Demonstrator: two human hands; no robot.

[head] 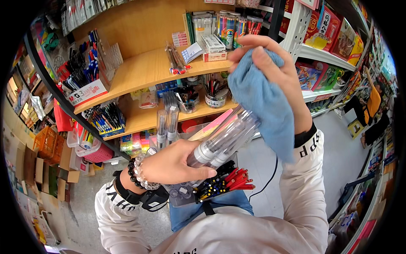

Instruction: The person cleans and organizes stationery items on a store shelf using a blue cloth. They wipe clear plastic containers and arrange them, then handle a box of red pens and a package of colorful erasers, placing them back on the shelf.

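My left hand [177, 165] grips several clear plastic tubes [219, 139] with white bands, tilted up to the right. A light blue cloth [263, 92] hangs from my right hand [282, 63], pinched between thumb and fingers. The cloth covers the tubes' upper ends; whether it presses on them I cannot tell. Below my left hand, a clear plastic box [180, 200] rests over my lap. Red pencils [239, 179] and dark pencils [212, 187] lie bundled in it. Two more clear tubes [167, 127] stand upright behind my left wrist.
Wooden shelves [142, 71] ahead carry a box of pens [87, 92], pencil tubs [230, 30], small boxes [213, 47] and round pen containers [216, 98]. Cardboard boxes [41, 171] and a pink basket [96, 154] stand at left. A person [372, 104] is at far right.
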